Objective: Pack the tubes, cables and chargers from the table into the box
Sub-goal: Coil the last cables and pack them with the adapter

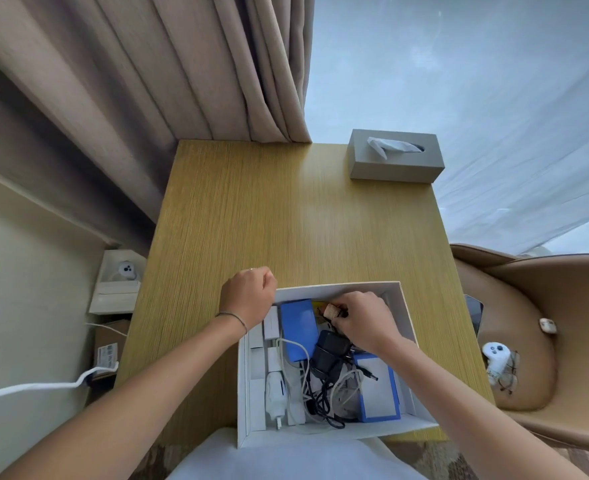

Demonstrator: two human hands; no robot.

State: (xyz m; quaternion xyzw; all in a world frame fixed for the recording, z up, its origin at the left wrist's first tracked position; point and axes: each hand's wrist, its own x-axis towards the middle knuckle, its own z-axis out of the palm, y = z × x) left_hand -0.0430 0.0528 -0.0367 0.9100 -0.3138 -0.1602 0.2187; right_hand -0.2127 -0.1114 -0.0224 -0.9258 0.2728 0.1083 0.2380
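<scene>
One white box (403,306) is gripped at its far corner by the left hand (249,296); one tan-capped tube (330,310) is pinched by the right hand (364,320) fingers (341,315), with two blue packs (300,327) and one black charger (329,351) just below.

Hotel-type rm: curtains (168,64), tissue box (395,157)

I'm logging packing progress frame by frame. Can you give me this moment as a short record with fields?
box: white, open, at the table's near edge
contents: blue packs, black charger, white charger, tangled cables
left hand: curled at the box's far left corner
right hand: inside the box, holding a small tan-tipped item
table: only a tissue box left on it
</scene>
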